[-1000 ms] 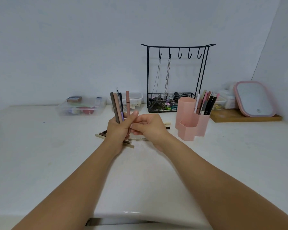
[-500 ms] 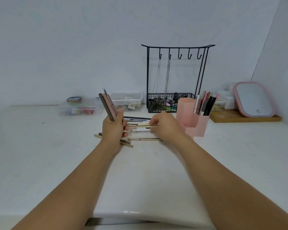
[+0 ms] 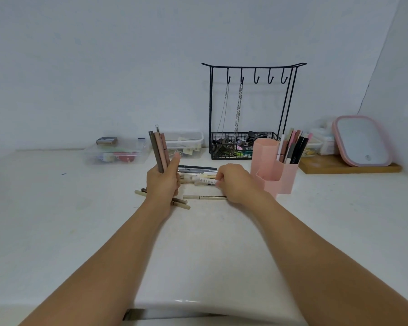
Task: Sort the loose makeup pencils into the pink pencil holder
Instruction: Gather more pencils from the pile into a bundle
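Note:
My left hand (image 3: pixel 162 183) is closed around a bundle of brown and pink makeup pencils (image 3: pixel 159 150), held upright above the white table. To its right, my right hand (image 3: pixel 236 182) rests on the pile of loose pencils (image 3: pixel 196 176), its fingertips pinching a white printed pencil (image 3: pixel 206 181). A beige pencil (image 3: pixel 204 197) lies just in front of that hand, and more beige pencils (image 3: pixel 180 203) lie partly hidden under my left wrist. The pink pencil holder (image 3: pixel 272 171) stands right of my right hand, with several pencils upright in its back-right compartment.
A black wire jewellery stand (image 3: pixel 250 109) with hanging chains and a filled basket stands behind the holder. Clear plastic boxes (image 3: pixel 118 152) sit at the back left. A pink-framed mirror (image 3: pixel 360 141) leans on a wooden board (image 3: pixel 349 167) at the right.
My right hand left my left hand, moved right and down to the loose pile, and closed its fingertips on a white pencil. The bundle in my left hand tilted slightly left.

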A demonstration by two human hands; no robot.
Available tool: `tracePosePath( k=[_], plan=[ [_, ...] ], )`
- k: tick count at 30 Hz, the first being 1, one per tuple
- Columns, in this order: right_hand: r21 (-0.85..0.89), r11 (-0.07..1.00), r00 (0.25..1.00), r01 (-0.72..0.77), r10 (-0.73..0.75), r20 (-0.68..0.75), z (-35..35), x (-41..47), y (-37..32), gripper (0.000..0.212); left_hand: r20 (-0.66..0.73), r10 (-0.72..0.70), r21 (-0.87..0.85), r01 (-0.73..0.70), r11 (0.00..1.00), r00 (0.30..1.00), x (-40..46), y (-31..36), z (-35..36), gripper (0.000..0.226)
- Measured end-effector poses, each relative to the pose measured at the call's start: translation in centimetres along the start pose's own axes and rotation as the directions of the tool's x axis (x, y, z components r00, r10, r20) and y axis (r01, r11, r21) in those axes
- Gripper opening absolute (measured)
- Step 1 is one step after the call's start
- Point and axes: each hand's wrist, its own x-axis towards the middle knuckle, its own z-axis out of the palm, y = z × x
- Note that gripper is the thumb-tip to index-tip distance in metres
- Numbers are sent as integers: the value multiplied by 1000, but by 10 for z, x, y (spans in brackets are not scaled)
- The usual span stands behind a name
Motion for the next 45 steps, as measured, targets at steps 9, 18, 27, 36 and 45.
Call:
tracePosePath(
  k=[9,18,27,36,45],
  plan=[
    [846,526,991,-89,-38,127,-14,-14,-35,8,172,19,-46,-11,999,985,-6,-1,3,37],
    [884,449,982,-128,-68,177,-3,-23,-49,4,208,13,-37,-5,999,978,-1,-7,4,48],
    [854,516,987,-64,-96,131,2,-29,-54,8,152,17,47,-24,999,988,6,-13,4,25],
    [374,922,977,98,-17,-215,-15,-5,-15,8,80,50,-48,-46,998,996,7,-6,1,14],
    [-110,993,998,-35,30,-48,-7,2,7,11,40,16,-46,-15,999,999,7,-6,-4,28]
  ],
)
